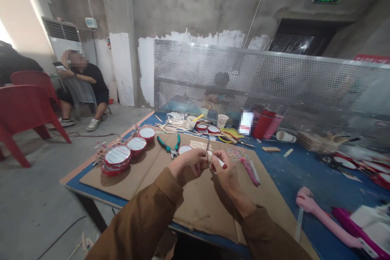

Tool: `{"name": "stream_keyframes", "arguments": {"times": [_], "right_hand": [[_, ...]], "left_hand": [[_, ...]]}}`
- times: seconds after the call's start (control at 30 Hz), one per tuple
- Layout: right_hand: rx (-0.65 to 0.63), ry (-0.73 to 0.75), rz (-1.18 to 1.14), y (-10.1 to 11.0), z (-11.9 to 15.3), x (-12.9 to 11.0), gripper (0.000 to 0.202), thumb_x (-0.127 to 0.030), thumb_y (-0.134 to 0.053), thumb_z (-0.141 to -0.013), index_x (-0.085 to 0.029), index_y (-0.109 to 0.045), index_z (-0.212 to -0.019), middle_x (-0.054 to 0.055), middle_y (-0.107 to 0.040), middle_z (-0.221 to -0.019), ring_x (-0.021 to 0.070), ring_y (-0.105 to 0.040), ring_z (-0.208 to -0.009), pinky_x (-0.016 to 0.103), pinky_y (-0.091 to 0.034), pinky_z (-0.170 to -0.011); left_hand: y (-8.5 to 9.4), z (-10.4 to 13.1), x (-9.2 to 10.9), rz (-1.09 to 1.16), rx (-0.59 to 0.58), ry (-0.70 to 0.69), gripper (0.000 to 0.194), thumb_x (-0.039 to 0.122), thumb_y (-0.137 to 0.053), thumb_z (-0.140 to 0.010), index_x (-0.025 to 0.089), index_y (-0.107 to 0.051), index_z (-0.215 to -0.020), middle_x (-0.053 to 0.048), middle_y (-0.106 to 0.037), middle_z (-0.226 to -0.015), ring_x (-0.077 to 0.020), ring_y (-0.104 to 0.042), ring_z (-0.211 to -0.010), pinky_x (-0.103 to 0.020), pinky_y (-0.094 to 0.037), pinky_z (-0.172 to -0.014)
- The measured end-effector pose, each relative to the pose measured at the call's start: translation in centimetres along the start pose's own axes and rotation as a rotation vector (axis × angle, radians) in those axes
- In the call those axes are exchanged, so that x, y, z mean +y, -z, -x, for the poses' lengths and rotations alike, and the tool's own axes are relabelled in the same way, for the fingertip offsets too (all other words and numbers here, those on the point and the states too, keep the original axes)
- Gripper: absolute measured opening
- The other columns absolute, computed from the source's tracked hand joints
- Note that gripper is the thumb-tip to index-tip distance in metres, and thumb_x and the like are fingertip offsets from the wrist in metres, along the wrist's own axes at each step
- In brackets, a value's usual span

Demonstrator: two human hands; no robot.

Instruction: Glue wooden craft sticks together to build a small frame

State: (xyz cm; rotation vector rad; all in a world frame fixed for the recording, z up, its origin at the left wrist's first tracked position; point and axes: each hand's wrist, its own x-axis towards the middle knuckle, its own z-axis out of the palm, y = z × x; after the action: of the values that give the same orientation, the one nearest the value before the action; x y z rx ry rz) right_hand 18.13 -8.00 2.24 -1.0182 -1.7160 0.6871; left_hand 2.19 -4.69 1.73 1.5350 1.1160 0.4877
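Observation:
Over the cardboard sheet (146, 195), my left hand (195, 162) is closed around a thin flat stick (208, 145) that points upward. My right hand (227, 170), close beside it, grips a white marker pen with a red end (222, 163). Whether the pen touches the stick is hidden by my fingers. Just beyond my hands lie several pale wooden sticks (199, 144) and a round red-rimmed disc (184, 149). Pliers with green handles (166, 144) rest open to the left. A pink tool (250, 171) lies right of my right hand.
Stacked red-rimmed discs (117, 156) line the left edge. Paper cups (222, 120), a lit phone (246, 122) and a red bottle (263, 124) stand along the back, before a perforated metal panel (189, 73). A pink glue gun-like tool (326, 219) lies at right. A person (94, 77) sits far left.

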Motion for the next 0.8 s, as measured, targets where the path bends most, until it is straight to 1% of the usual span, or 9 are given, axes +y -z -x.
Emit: {"name": "stream_keyframes", "arguments": {"times": [0.13, 0.23, 0.33, 0.47, 0.6, 0.7, 0.8], "right_hand": [[0.029, -0.022, -0.015, 0.0, 0.0, -0.1, 0.023, -0.043, -0.050, -0.084, -0.021, -0.057, -0.085, 0.000, -0.062, -0.064, 0.0170, -0.058, -0.053, 0.029, -0.046, -0.052], [0.012, -0.015, -0.022, 0.0, 0.0, -0.1, 0.024, -0.045, -0.050, -0.085, -0.021, -0.057, -0.085, -0.001, -0.061, -0.062, 0.0168, -0.057, -0.053, 0.029, -0.047, -0.052], [0.012, -0.008, 0.000, 0.0, 0.0, -0.1, 0.025, -0.045, -0.050, -0.084, -0.021, -0.058, -0.084, 0.000, -0.061, -0.063, 0.0169, -0.058, -0.054, 0.028, -0.046, -0.051], [0.034, -0.040, -0.008, 0.0, 0.0, -0.2, 0.025, -0.045, -0.051, -0.084, -0.021, -0.057, -0.084, 0.000, -0.062, -0.062, 0.0169, -0.057, -0.052, 0.028, -0.046, -0.050], [-0.002, -0.025, -0.014, 0.0, 0.0, -0.1, 0.023, -0.043, -0.051, -0.084, -0.022, -0.057, -0.084, 0.000, -0.062, -0.063, 0.0171, -0.058, -0.054, 0.028, -0.046, -0.052], [0.021, -0.037, -0.015, 0.0, 0.0, 0.0, 0.022, -0.043, -0.052, -0.084, -0.022, -0.057, -0.084, 0.000, -0.061, -0.062, 0.0174, -0.057, -0.053, 0.029, -0.046, -0.052], [0.027, -0.052, -0.044, 0.0, 0.0, -0.2, 0.024, -0.045, -0.052, -0.084, -0.021, -0.057, -0.085, 0.000, -0.061, -0.062, 0.0177, -0.058, -0.053, 0.030, -0.047, -0.052]], "left_hand": [[0.0, 0.1, 0.3, -0.006, 0.001, 0.023, 0.007, 0.018, -0.041, -0.088, 0.015, -0.048, -0.089, 0.001, -0.055, -0.054, -0.0151, -0.059, -0.043, -0.027, -0.051, -0.046], [-0.1, 0.3, 0.6, -0.046, 0.010, 0.032, 0.010, 0.015, -0.038, -0.088, 0.015, -0.047, -0.086, 0.001, -0.054, -0.054, -0.0146, -0.058, -0.042, -0.027, -0.051, -0.046], [-0.2, 0.6, 0.9, -0.044, 0.013, 0.019, 0.009, 0.016, -0.038, -0.088, 0.016, -0.046, -0.085, 0.002, -0.054, -0.054, -0.0135, -0.057, -0.041, -0.026, -0.050, -0.046], [-0.2, 0.7, 0.8, -0.018, 0.001, 0.000, 0.010, 0.017, -0.037, -0.089, 0.015, -0.047, -0.088, 0.002, -0.054, -0.056, -0.0126, -0.058, -0.043, -0.024, -0.050, -0.047], [-0.2, 0.6, 0.7, -0.054, 0.011, 0.011, 0.012, 0.017, -0.037, -0.089, 0.014, -0.048, -0.091, 0.001, -0.054, -0.055, -0.0137, -0.057, -0.042, -0.026, -0.050, -0.047], [-0.2, 0.7, 0.8, -0.034, 0.016, 0.017, 0.012, 0.017, -0.037, -0.089, 0.015, -0.047, -0.096, 0.002, -0.054, -0.057, -0.0147, -0.058, -0.044, -0.027, -0.050, -0.047], [-0.2, 0.8, 1.0, -0.018, 0.009, 0.025, 0.012, 0.016, -0.037, -0.089, 0.016, -0.047, -0.095, 0.002, -0.053, -0.058, -0.0150, -0.058, -0.043, -0.027, -0.050, -0.047]]}}
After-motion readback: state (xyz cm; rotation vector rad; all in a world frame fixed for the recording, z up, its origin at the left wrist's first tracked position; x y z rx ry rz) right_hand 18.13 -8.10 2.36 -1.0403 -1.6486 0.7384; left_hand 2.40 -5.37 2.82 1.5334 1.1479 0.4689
